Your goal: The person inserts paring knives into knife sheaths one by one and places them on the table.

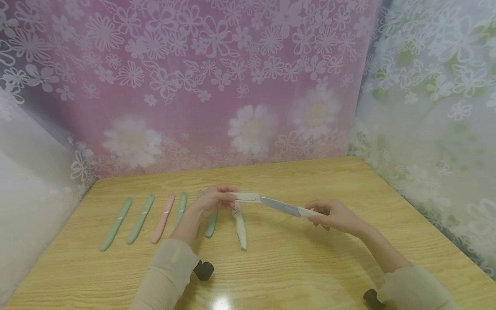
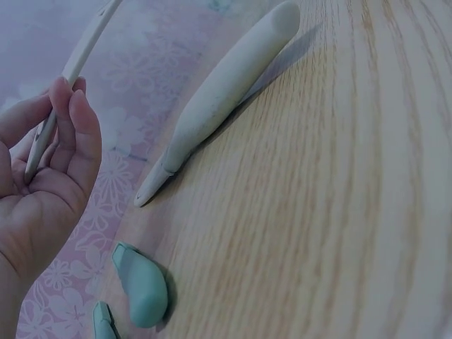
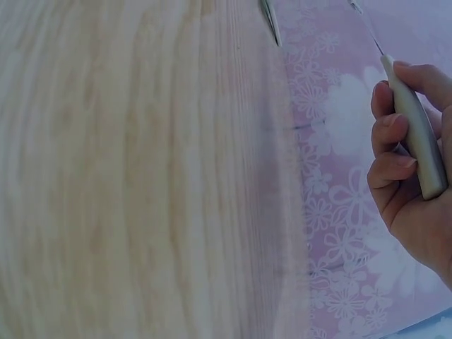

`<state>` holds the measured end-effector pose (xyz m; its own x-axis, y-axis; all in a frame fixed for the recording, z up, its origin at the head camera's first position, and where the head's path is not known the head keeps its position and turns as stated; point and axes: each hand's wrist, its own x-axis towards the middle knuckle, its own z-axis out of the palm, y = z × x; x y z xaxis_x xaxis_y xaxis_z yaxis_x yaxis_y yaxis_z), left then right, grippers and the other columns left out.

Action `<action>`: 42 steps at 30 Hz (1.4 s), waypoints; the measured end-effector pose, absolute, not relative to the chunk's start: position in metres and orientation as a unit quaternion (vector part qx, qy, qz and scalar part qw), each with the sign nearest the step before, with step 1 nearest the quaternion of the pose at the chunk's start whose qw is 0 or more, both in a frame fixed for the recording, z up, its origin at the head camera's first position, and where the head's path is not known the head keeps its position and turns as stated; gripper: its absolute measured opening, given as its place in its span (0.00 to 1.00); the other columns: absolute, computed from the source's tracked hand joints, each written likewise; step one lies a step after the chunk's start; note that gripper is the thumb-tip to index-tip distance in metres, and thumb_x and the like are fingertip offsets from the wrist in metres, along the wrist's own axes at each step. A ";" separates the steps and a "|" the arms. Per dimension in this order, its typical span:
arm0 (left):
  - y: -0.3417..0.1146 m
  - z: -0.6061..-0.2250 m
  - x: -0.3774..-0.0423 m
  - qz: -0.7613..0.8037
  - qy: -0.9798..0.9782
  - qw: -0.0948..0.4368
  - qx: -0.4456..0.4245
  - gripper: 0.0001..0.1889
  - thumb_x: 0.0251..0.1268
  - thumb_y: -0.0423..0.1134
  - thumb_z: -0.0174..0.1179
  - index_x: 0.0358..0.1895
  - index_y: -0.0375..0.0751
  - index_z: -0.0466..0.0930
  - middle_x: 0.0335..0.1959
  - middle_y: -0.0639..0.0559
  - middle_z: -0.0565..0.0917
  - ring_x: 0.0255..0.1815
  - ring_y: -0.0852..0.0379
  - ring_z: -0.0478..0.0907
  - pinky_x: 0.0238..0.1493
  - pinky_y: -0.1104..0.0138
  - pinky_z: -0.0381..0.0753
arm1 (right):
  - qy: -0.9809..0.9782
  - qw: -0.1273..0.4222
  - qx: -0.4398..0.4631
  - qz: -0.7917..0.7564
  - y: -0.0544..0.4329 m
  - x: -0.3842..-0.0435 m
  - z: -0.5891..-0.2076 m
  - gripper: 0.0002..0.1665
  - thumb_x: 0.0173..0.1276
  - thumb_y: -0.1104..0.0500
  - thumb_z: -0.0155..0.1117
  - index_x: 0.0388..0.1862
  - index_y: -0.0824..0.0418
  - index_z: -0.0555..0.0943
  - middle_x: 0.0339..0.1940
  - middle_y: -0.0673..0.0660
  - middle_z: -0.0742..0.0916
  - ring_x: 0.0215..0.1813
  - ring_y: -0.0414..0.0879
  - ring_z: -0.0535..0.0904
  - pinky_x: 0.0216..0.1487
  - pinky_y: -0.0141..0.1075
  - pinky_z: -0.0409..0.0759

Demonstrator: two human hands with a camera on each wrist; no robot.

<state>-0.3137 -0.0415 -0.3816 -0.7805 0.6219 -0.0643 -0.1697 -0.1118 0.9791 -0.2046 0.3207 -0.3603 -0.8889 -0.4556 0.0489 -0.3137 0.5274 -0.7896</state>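
Observation:
My left hand (image 1: 211, 199) pinches a cream blade sheath (image 1: 248, 197), held level above the table. In my right hand (image 1: 337, 216) is the cream handle (image 3: 418, 134) of a knife, fingers curled round it. The knife's bare grey blade (image 1: 280, 206) spans the gap between the hands, its tip at the sheath's open end. Below the sheath a second cream knife (image 1: 241, 228) lies on the table. In the left wrist view the sheath (image 2: 81, 53) runs between thumb and fingers, over the palm.
Left of the cream knife lies a row of folded or sheathed knives: several green ones (image 1: 116, 224) and a pink one (image 1: 162, 218). My left forearm partly covers the row. The wooden table (image 1: 294, 267) meets floral curtains (image 1: 186, 86) at the back and sides.

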 end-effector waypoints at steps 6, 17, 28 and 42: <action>-0.044 -0.380 -0.314 0.727 0.603 0.270 0.186 0.16 0.60 0.26 0.56 0.51 0.24 0.72 0.28 0.50 0.80 0.22 0.60 0.78 0.36 0.67 0.81 | 0.875 0.074 -0.228 -0.421 0.312 -0.208 -0.360 0.18 0.67 0.57 0.59 0.52 0.66 0.75 0.26 0.63 0.82 0.18 0.43 0.69 0.16 0.31 0.68; -0.034 -0.374 -0.316 0.773 0.594 0.213 0.065 0.25 0.63 0.30 0.55 0.63 0.27 0.63 0.24 0.55 0.78 0.20 0.65 0.76 0.43 0.65 0.80 | 0.879 0.067 -0.203 -0.427 0.287 -0.212 -0.359 0.21 0.67 0.56 0.59 0.54 0.67 0.74 0.28 0.62 0.83 0.21 0.40 0.70 0.19 0.31 0.70; -0.015 -0.369 -0.309 0.815 0.553 0.174 0.012 0.09 0.67 0.34 0.52 0.44 0.31 0.72 0.18 0.55 0.74 0.20 0.64 0.73 0.52 0.60 0.76 | 0.860 0.083 -0.190 -0.467 0.260 -0.211 -0.364 0.18 0.67 0.57 0.59 0.51 0.67 0.75 0.28 0.63 0.83 0.25 0.43 0.73 0.25 0.36 0.77; -0.016 -0.363 -0.308 0.817 0.553 0.161 0.018 0.16 0.70 0.37 0.48 0.53 0.28 0.73 0.34 0.46 0.84 0.13 0.69 0.67 0.23 0.77 0.72 | 0.841 0.098 -0.136 -0.514 0.228 -0.197 -0.357 0.22 0.70 0.53 0.54 0.56 0.66 0.74 0.26 0.63 0.79 0.18 0.40 0.64 0.15 0.25 0.61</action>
